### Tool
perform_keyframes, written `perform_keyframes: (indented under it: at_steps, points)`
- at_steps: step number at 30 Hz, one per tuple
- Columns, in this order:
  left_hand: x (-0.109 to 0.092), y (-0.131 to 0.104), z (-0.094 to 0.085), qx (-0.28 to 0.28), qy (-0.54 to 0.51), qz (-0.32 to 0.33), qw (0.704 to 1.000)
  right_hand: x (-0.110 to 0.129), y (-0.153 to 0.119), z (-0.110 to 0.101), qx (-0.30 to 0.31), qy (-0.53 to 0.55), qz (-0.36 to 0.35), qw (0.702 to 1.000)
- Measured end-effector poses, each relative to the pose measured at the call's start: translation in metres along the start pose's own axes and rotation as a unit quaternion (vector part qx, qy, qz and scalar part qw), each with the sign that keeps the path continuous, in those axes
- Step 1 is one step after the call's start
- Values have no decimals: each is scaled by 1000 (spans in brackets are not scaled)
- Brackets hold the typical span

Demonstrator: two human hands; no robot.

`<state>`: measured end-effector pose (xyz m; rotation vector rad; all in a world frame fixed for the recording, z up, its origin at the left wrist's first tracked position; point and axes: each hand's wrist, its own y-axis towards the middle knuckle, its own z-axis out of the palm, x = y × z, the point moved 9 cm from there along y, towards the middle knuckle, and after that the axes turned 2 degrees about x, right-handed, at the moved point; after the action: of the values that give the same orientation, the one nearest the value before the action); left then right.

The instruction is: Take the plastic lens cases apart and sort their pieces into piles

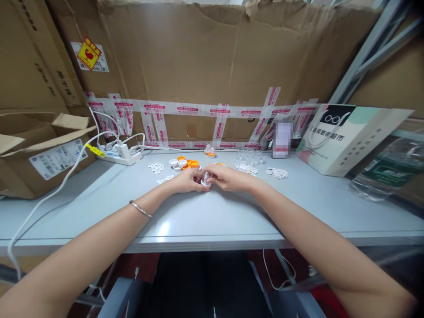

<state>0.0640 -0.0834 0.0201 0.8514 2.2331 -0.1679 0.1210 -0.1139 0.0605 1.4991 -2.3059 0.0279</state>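
Between my two hands, just above the grey tabletop point(205, 216), is a small clear plastic piece with a white base point(206, 178). My left hand point(189, 180) closes on its left side, and a metal bracelet point(141, 208) circles that wrist. From the right, my right hand point(228, 177) pinches the same piece with curled fingers. Past my left hand lie orange round caps point(191, 164) and white round caps point(178, 164). Small white flat parts point(156, 167) are scattered left of them. Behind my hands stands a clear piece with an orange base point(210, 151).
Clear plastic parts point(250, 156) and piles of white parts point(277, 173) lie to the right. A phone point(282, 140), a paper bag point(338, 137) and a large bottle point(387, 168) stand beyond. At left are a power strip point(127, 158) and an open carton point(46, 154).
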Motion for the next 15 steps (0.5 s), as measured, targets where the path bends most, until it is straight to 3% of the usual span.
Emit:
perform_keyframes:
  at_steps: [4, 9, 11, 15]
  points:
    - [0, 0, -2, -25, 0, -3, 1000, -2, 0, -1, -24, -36, 53, 998]
    - [3, -1, -3, -72, -8, -22, 997, -24, -4, -7, -105, -130, 246, 955]
    - [4, -1, 0, -72, -26, -27, 997, -24, -2, -5, -112, -133, 247, 953]
    - [5, -1, 2, -57, -32, -23, 998, -14, 3, -3, -108, -97, 153, 977]
